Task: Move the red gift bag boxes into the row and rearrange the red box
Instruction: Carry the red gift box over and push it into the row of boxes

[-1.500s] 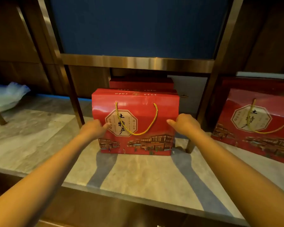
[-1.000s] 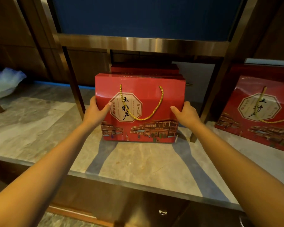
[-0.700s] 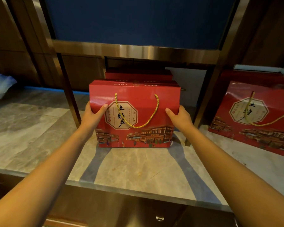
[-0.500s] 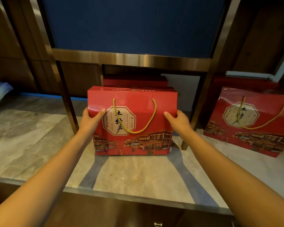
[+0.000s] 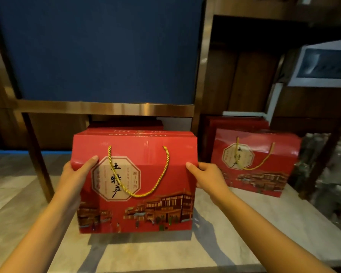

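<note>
A red gift bag box (image 5: 146,213) with a gold rope handle and an octagonal label fills the centre of the head view, raised slightly above the marble counter (image 5: 234,233). My left hand (image 5: 75,174) grips its left edge and my right hand (image 5: 207,176) grips its right edge, thumbs on the front face. More red boxes (image 5: 126,128) stand directly behind it. A second red gift bag box (image 5: 264,178) leans at the right, with further red boxes (image 5: 236,123) behind it.
A bronze metal frame (image 5: 106,108) with a dark blue panel spans above the boxes, its legs (image 5: 37,158) standing on the counter. Wrapped bottles (image 5: 333,174) crowd the far right. A white framed picture (image 5: 323,66) leans at the upper right.
Both hands closed on the box's sides and lifted it toward me, off the counter. The view swung right and up, so the right box sits nearer the centre.
</note>
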`<action>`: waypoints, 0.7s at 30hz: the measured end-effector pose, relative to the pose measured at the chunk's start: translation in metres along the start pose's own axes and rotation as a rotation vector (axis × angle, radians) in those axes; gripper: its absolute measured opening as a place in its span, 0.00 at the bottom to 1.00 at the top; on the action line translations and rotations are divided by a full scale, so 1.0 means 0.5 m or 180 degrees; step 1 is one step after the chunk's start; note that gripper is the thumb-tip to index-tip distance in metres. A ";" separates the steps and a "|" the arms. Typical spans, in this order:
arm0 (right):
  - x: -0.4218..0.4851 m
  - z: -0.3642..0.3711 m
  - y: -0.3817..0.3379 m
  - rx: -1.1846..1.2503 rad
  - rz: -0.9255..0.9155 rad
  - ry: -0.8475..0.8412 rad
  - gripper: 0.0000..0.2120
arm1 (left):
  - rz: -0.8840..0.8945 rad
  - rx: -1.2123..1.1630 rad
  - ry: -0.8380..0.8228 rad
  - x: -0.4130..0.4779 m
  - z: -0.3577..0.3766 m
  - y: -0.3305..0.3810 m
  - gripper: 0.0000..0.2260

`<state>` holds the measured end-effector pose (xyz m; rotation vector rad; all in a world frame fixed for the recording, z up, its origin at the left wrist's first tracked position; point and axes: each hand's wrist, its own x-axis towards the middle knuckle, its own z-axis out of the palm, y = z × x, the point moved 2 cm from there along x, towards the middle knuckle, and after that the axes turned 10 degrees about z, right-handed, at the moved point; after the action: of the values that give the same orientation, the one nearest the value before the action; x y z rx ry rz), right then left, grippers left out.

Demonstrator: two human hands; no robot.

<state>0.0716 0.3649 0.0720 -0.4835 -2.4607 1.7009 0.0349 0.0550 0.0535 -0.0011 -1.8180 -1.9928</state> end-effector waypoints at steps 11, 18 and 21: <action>-0.061 -0.252 0.072 0.0235 0.0065 0.0153 0.11 | -0.0059 -0.0192 -0.0199 -0.171 0.176 0.029 0.25; -0.080 -0.452 0.171 0.0437 0.0346 0.0448 0.18 | -0.0026 -0.0131 -0.0478 -0.261 0.373 -0.013 0.34; -0.078 -0.522 0.219 0.0534 0.0488 0.0608 0.21 | -0.0063 -0.0134 -0.0689 -0.298 0.466 -0.028 0.27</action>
<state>0.2002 0.6201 0.0694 -0.7914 -2.1768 1.8037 0.0977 0.3237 0.0285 -0.2205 -1.9120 -2.1143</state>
